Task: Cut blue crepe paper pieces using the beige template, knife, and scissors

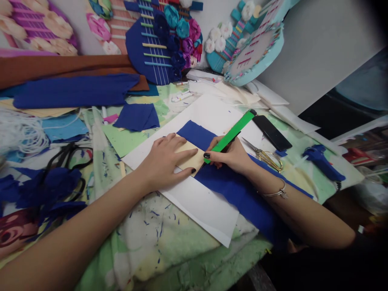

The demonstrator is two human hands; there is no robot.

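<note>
Blue strip [227, 184] lies across a white sheet [209, 206] on the worktop [169, 246], partly beneath a cream card [191, 155]. Our left hand [162, 161] spreads flat over the card, its grip released; our right hand [233, 155] grasps a green cutter [232, 135] at the card's edge. If we press too lightly, the card could slip and skew the cutter's line. With our left fingertips near its tip, a stray stroke could nick us; too much drag could pucker the strip.

Soft, even indoor light with faint shadows; edges stretch and blur, the right corners darkened.
</note>
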